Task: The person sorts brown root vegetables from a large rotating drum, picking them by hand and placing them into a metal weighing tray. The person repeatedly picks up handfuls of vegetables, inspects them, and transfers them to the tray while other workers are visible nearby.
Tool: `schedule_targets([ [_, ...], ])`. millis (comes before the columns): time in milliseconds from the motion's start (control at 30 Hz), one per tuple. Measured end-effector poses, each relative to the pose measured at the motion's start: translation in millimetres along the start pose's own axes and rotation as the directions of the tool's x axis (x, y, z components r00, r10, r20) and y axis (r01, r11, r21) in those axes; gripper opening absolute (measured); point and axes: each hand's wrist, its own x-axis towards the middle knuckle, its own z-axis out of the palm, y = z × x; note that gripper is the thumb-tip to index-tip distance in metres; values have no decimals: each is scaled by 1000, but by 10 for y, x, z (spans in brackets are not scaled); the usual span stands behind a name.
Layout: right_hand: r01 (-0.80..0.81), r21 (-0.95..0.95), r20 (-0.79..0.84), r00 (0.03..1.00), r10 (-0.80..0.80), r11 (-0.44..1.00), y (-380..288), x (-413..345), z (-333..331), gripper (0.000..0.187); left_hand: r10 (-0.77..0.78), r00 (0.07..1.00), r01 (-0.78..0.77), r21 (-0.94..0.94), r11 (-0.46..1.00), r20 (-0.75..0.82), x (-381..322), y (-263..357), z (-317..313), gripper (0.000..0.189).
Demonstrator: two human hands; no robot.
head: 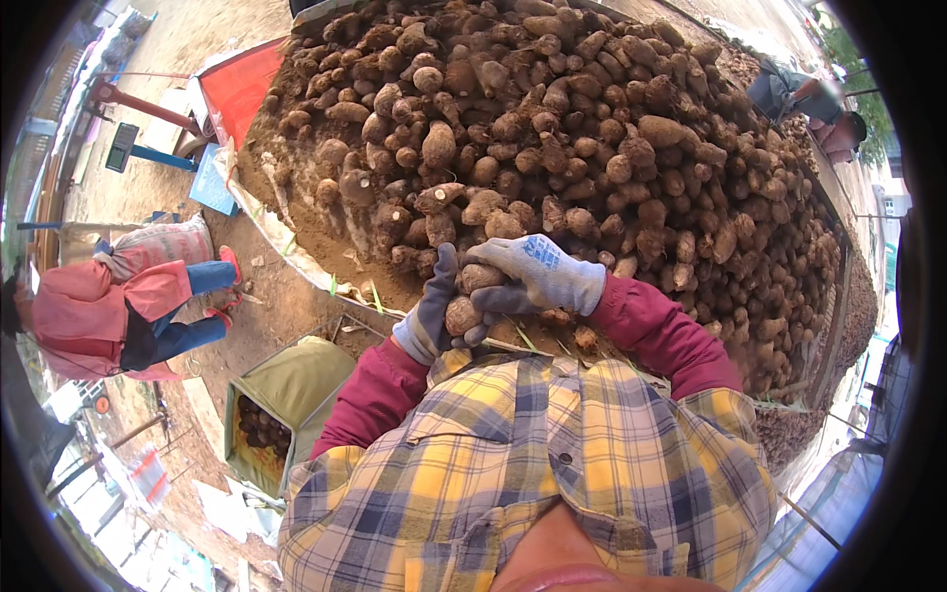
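Both my hands wear grey and blue work gloves and meet at the near edge of a large heap of brown taro corms [547, 140]. My left hand [436, 311] is curled around a rounded taro corm [463, 316]. My right hand [529, 274] closes over a second taro corm [482, 277], just above and touching the first. Its fingertips come close to those of my left hand. Soil clings to the corms, and a few show pale cut ends. Parts of both held corms are hidden by the gloves.
A green fabric-lined container [296, 385] with corms stands at lower left. Beyond it a person in pink [96, 311] is beside a woven sack [166, 244]. A platform scale [213, 177] stands at upper left. Another person [784, 92] is at upper right. A pale sheet edge [296, 259] borders the heap.
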Motion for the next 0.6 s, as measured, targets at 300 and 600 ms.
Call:
schedule_targets([
  [300,-116,121,-343,927,151,986,-101,210,499,53,435,879,-327,420,847,-193,-186,6,165,68],
  [600,-9,-419,-362,919,-158,908,311,890,194,55,631,737,-539,353,765,-241,-675,172,-83,63],
])
